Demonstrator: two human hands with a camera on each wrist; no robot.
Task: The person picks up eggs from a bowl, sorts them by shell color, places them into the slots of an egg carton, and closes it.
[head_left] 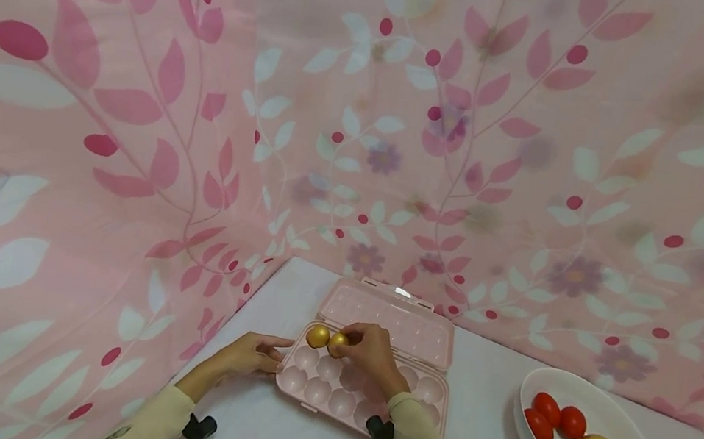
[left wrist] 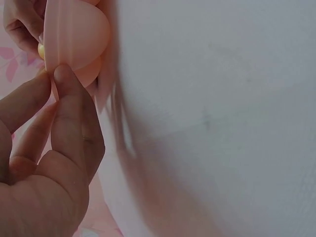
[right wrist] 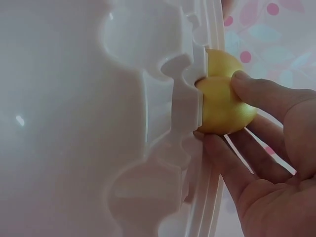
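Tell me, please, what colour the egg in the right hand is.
The egg in the right hand is gold, best seen in the right wrist view.

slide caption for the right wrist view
Right grip pinches a gold egg at the pink egg carton, another gold egg alongside.

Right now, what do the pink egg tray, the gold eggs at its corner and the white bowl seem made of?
Pink egg tray: probably glossy molded plastic; its thin rim and smooth rounded cups suggest that.
Gold eggs: perhaps painted plastic, but real shell is possible; only a satiny metallic surface shows.
White bowl: smooth, plastic or ceramic; its plain surface leaves it open.
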